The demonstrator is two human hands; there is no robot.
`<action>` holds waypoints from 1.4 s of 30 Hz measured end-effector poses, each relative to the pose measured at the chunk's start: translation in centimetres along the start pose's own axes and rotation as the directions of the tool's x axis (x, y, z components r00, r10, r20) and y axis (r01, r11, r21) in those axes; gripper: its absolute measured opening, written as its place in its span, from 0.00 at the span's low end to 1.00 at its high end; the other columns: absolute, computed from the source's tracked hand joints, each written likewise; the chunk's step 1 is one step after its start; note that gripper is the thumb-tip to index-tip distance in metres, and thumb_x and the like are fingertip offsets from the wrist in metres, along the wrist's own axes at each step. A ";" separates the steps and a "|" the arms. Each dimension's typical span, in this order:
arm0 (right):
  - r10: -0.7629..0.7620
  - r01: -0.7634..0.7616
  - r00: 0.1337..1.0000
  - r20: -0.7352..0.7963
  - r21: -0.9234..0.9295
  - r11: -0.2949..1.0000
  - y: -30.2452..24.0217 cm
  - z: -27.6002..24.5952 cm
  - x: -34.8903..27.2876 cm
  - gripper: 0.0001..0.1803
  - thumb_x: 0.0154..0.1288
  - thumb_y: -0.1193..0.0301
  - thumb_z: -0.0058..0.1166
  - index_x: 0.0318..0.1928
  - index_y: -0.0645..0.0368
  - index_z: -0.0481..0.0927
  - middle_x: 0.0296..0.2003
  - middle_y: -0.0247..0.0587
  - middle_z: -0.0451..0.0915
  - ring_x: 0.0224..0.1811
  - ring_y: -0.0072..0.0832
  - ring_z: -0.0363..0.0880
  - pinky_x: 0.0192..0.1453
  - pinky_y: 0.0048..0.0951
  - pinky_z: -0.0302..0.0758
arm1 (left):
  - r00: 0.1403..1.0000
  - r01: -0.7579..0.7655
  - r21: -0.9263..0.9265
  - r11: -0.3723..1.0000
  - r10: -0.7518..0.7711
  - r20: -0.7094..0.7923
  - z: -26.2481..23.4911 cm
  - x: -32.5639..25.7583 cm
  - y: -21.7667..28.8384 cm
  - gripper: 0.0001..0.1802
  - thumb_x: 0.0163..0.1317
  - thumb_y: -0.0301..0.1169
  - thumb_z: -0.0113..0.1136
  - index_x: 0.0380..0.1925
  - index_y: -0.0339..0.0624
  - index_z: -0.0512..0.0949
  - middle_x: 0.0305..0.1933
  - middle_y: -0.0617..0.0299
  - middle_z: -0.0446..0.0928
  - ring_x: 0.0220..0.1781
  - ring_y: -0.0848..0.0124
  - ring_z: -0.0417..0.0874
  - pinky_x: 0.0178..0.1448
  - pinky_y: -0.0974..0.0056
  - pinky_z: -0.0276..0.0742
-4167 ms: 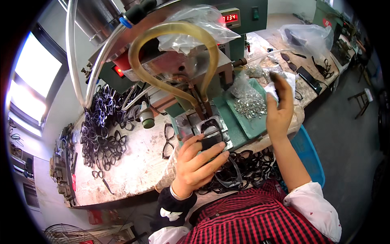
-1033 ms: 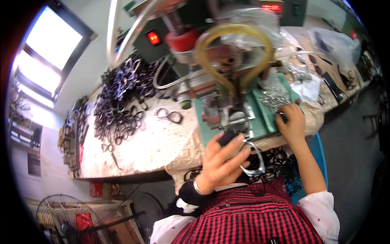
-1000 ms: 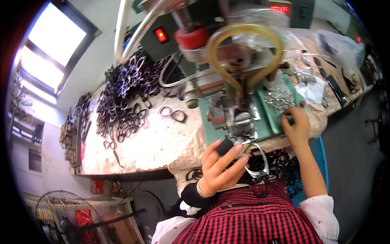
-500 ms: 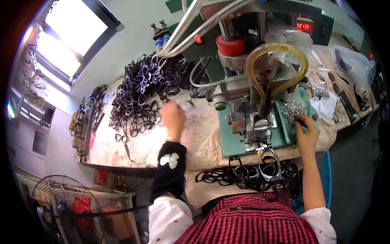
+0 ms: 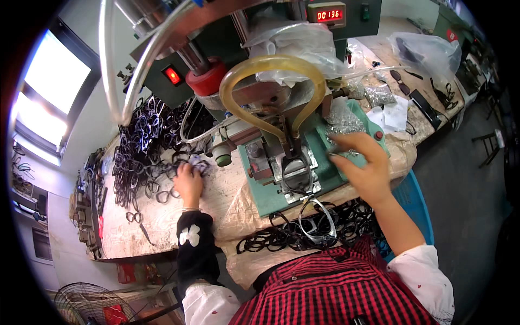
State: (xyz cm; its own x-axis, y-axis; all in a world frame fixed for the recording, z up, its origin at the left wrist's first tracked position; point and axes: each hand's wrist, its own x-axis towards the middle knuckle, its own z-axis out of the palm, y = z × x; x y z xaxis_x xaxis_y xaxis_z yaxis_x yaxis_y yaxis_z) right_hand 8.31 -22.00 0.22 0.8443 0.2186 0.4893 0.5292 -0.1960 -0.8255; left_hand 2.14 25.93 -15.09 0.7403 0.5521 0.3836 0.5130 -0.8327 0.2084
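My left hand [image 5: 188, 183] reaches out to the near edge of a heap of black eyeglass frames [image 5: 142, 150] on the worn bench, its fingers curled over one frame [image 5: 199, 164]. My right hand [image 5: 364, 169] lies on the green tray [image 5: 374, 125] right of the press, fingertips in a pile of small shiny metal parts [image 5: 342, 122]; any grip there is hidden. Between the hands stands the press fixture [image 5: 292, 169] with a dark frame lying in it, under a yellow hose loop [image 5: 271, 70].
More black frames [image 5: 295, 234] lie piled at the bench's front edge by my lap. A red knob [image 5: 205, 84], a lit counter [image 5: 329, 14], clear bags [image 5: 428, 50] and papers stand behind. A blue bin [image 5: 413, 201] sits to the right, a fan [image 5: 86, 303] below left.
My left hand left the press fixture, swung left to the heap of frames and closed on one. My right hand stayed at the metal parts. The view shifted.
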 end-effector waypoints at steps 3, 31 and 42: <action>0.069 -0.048 0.994 -0.080 0.230 0.972 0.2 3.7 1.9 0.25 0.55 0.81 0.63 0.56 0.67 0.77 0.37 0.39 0.83 0.42 0.25 0.81 0.52 0.25 0.74 | 0.978 -0.192 -0.017 0.981 0.190 -0.082 -2.5 -1.4 5.1 0.10 0.62 0.36 0.62 0.39 0.42 0.81 0.52 0.54 0.82 0.49 0.46 0.79 0.54 0.50 0.74; 0.250 -0.253 0.887 -0.388 0.046 0.966 11.7 -3.9 -0.4 0.25 0.64 0.79 0.57 0.63 0.60 0.74 0.53 0.45 0.81 0.57 0.32 0.79 0.62 0.32 0.74 | 0.399 -0.872 -0.468 0.141 0.760 -0.514 -16.0 -9.8 25.3 0.16 0.44 0.28 0.72 0.37 0.46 0.87 0.44 0.62 0.86 0.34 0.64 0.75 0.52 0.51 0.81; 0.129 -0.155 0.987 -0.092 -0.725 0.671 7.7 -2.4 -2.9 0.08 0.52 0.70 0.68 0.30 0.58 0.83 0.35 0.44 0.79 0.46 0.45 0.77 0.51 0.45 0.74 | 0.584 -0.763 -0.573 0.298 0.699 -0.414 -16.0 -13.1 23.7 0.21 0.47 0.29 0.75 0.45 0.44 0.85 0.55 0.54 0.83 0.46 0.57 0.80 0.61 0.48 0.77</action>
State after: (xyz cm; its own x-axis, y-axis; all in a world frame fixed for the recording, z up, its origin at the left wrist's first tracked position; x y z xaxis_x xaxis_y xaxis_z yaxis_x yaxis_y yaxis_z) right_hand 10.17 -26.39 -6.86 0.9097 0.1026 0.4023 0.2852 -0.8586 -0.4260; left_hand -2.38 -1.68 -0.80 0.6108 -0.2770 0.7418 -0.6610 -0.6942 0.2850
